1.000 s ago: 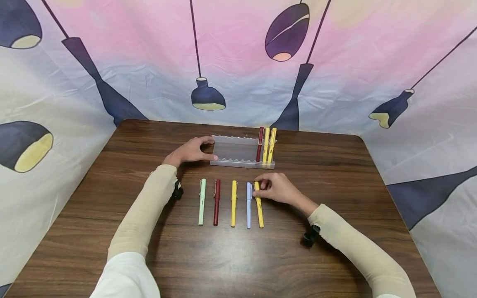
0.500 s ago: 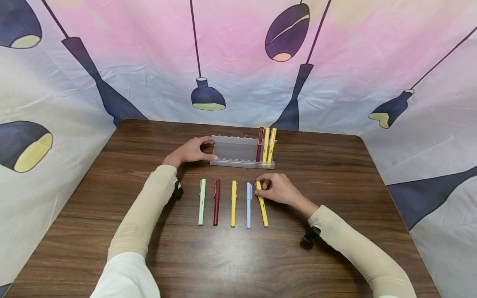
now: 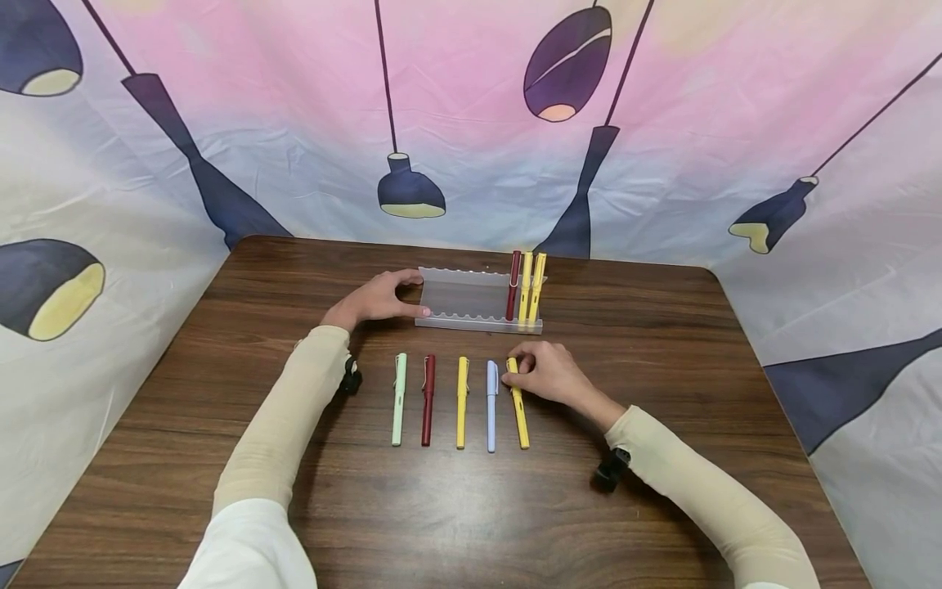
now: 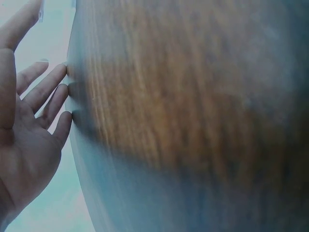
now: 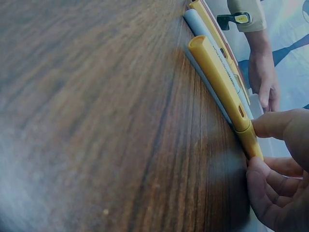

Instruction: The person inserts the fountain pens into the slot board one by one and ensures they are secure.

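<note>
My right hand pinches the capped end of a yellow pen between thumb and fingers. In the right wrist view, this yellow pen slants along the wooden table, barrel end toward the camera. My left hand reaches the left end of a clear plastic pen rack, thumb at its front corner and forefinger by the back one. The left wrist view has the left hand's other fingers extended, tips at the tabletop. On the rack's right side rest a dark red pen and two yellow pens.
Left of the pinched pen lie a light blue pen, a yellow pen, a dark red pen and a mint green pen, roughly parallel on the table. A printed cloth backdrop rises behind the table.
The yellow pen at my right hand has moved slightly right, away from the light blue pen, its lower end swinging right. My left hand and the rack have stayed in place.
</note>
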### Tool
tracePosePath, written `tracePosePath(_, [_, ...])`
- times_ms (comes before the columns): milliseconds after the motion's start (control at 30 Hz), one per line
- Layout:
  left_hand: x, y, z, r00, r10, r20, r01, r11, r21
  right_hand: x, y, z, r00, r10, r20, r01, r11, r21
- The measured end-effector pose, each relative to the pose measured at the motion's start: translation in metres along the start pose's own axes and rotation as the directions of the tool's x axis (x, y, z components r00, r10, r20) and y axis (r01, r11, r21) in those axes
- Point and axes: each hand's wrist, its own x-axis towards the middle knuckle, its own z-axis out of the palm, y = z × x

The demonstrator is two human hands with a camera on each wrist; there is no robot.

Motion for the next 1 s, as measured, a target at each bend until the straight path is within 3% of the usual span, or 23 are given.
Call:
tracePosePath(300, [0.0, -0.001, 0.0, 1.0, 0.004, 0.001, -0.004, 1.0, 0.006, 0.0, 0.001, -0.003, 0.999, 0.013, -0.034, -0.012, 0.999, 0.032])
tracePosePath(533, [0.001, -0.001, 0.0, 1.0, 0.005, -0.006, -0.005, 1.0, 0.001, -0.001, 0.004, -0.008, 0.998, 0.065, 0.003, -0.064, 0.98, 0.191])
tracePosePath(1000, [0.0, -0.002, 0.0, 1.0, 0.015, -0.009, -0.015, 1.0, -0.014, -0.006, 0.0, -0.021, 0.997, 0.08, -0.011, -0.071, 0.938, 0.341])
